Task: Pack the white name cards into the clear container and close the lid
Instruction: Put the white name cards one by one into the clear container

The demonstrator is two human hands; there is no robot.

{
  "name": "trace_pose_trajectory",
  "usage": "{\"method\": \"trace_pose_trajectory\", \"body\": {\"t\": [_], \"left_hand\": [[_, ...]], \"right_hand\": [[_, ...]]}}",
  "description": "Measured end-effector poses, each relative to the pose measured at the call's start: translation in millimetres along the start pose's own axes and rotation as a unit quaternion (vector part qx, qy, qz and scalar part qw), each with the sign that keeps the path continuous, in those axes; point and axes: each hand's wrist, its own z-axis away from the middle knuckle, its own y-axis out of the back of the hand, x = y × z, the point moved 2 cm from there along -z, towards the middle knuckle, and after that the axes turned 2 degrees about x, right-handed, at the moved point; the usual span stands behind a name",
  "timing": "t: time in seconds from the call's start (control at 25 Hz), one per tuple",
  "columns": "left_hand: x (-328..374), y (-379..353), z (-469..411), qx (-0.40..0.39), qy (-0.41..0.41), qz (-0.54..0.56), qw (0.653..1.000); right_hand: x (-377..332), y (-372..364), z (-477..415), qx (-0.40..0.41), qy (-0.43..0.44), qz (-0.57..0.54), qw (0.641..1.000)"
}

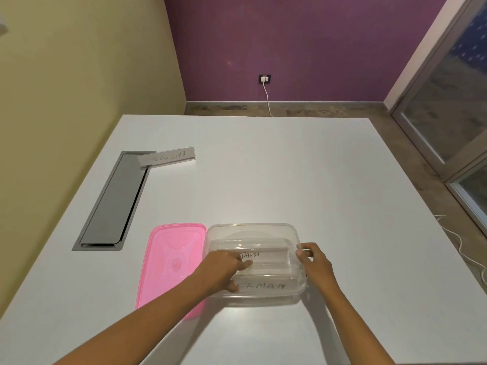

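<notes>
The clear container (253,229) sits open near the table's front edge. Inside it lie two white name cards: one marked PANDA (266,255) and, nearer me, one ending in ERMAN (266,286). My left hand (224,270) reaches into the container from the left and pinches the left end of the PANDA card. My right hand (315,262) grips the container's right rim. The pink lid (171,262) lies flat on the table just left of the container. A third white name card, marked BATMAN (168,156), stands far off at the back left.
A long grey cable hatch (113,201) is set into the white table (290,175) on the left, with the BATMAN card at its far end. A white cable (267,96) runs from a wall socket. Glass doors stand at the right.
</notes>
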Motion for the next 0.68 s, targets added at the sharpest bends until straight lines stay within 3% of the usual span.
{"method": "trace_pose_trajectory", "body": {"t": [0.4, 0.52, 0.6, 0.68], "left_hand": [[1.1, -20.8, -0.7, 0.055, 0.005, 0.085, 0.995], [3.6, -7.6, 3.8, 0.139, 0.021, 0.124, 0.982], [-3.9, 9.1, 7.5, 0.227, 0.053, 0.154, 0.96], [-25.3, 26.8, 7.5, 0.303, 0.103, 0.185, 0.929]], "right_hand": [[-3.6, 4.8, -7.5, 0.024, -0.004, 0.028, 0.999], [-12.0, 4.6, -8.5, 0.092, 0.038, 0.025, 0.995], [-22.8, 2.4, -11.4, 0.138, 0.108, 0.079, 0.981], [-36.5, -2.8, -18.4, 0.133, 0.176, 0.15, 0.964]]}}
